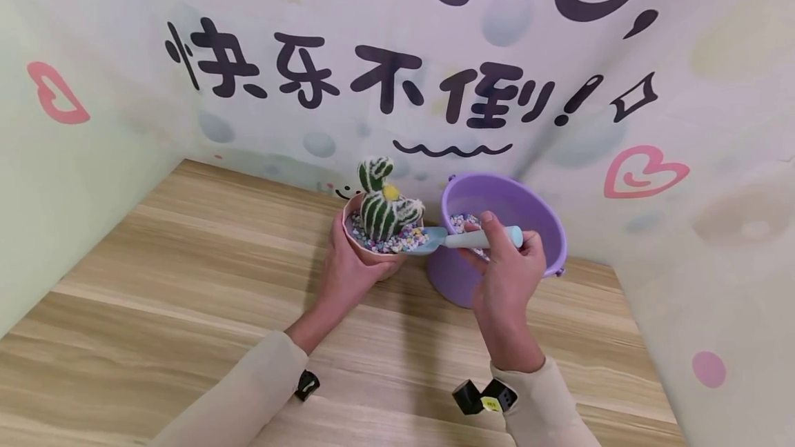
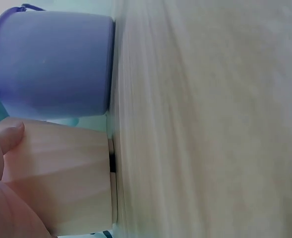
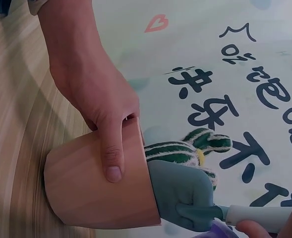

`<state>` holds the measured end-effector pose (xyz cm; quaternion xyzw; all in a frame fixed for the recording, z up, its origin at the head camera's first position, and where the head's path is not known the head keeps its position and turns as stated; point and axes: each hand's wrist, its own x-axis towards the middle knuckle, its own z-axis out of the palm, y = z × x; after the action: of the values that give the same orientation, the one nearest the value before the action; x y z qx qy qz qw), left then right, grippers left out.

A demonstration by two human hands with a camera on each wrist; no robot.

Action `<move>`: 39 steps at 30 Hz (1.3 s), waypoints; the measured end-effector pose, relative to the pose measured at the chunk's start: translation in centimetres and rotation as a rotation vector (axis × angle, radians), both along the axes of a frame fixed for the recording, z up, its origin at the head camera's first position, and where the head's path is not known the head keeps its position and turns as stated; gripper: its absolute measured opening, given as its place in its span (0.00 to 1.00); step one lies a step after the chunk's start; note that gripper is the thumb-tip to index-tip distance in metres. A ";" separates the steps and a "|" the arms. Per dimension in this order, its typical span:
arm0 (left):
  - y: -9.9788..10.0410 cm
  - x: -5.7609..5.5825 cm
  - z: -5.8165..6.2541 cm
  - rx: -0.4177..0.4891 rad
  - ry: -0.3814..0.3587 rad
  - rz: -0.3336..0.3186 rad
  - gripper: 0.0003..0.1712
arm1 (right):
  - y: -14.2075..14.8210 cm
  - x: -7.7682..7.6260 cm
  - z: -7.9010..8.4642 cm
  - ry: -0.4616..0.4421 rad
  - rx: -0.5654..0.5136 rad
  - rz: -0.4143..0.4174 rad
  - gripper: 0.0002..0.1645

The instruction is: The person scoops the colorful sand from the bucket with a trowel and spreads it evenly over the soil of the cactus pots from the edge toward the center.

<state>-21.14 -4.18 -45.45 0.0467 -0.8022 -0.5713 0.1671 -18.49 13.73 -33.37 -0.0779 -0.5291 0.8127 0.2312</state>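
Observation:
A pinkish-orange flower pot (image 3: 101,181) stands on the table, holding a green cactus (image 1: 380,216) with white fuzz and a yellow bloom, set among multicoloured pebbles (image 1: 391,243). My left hand (image 1: 354,264) grips the pot from its left, the thumb lying along the outer wall. In my right hand (image 1: 509,267) is the pale handle of a light-blue trowel (image 3: 183,193). Its blade overlaps the pot's right rim and lies over the pebbles. Close to the right, a purple bucket (image 1: 453,281) has more pebbles (image 1: 464,223) inside, partly hidden behind the right hand.
The wood-grain table (image 1: 205,281) ends against a printed backdrop (image 1: 348,136) with large black characters and pink hearts. Pot and bucket both stand near that back edge. Pale side panels (image 1: 720,254) rise at left and right.

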 end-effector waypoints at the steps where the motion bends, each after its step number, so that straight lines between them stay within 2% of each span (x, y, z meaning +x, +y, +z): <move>1: 0.0 0.0 0.0 0.001 0.003 -0.005 0.72 | 0.0 0.0 0.0 0.000 0.001 0.002 0.22; 3: -0.1 0.0 -0.1 0.006 0.006 -0.024 0.72 | 0.0 0.0 0.0 0.000 0.001 0.005 0.22; 7: -0.8 -0.5 -0.3 0.034 0.019 -0.105 0.75 | 0.1 0.0 0.2 -0.009 0.005 0.005 0.22; 11: -1.6 -1.1 -0.2 0.042 0.088 -0.190 0.76 | 0.3 0.0 0.4 -0.018 0.006 -0.002 0.22; 15: -1.8 -1.3 -0.1 0.039 0.100 -0.219 0.73 | 0.5 0.1 0.6 -0.032 0.010 -0.007 0.21; 21: -1.6 -1.1 0.0 0.030 0.060 -0.194 0.73 | 0.8 0.2 0.8 -0.035 0.001 -0.001 0.21; 31: -0.7 -0.8 -0.1 -0.003 0.070 -0.113 0.75 | 0.8 0.3 0.6 -0.030 0.016 0.010 0.23; 39: -0.4 -0.7 -0.1 -0.015 0.031 -0.081 0.75 | 0.7 0.3 0.6 -0.040 0.013 0.023 0.21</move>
<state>-21.86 -4.54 -45.55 0.0041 -0.8050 -0.5722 0.1565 -18.17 14.47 -32.80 -0.0866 -0.5400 0.8100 0.2117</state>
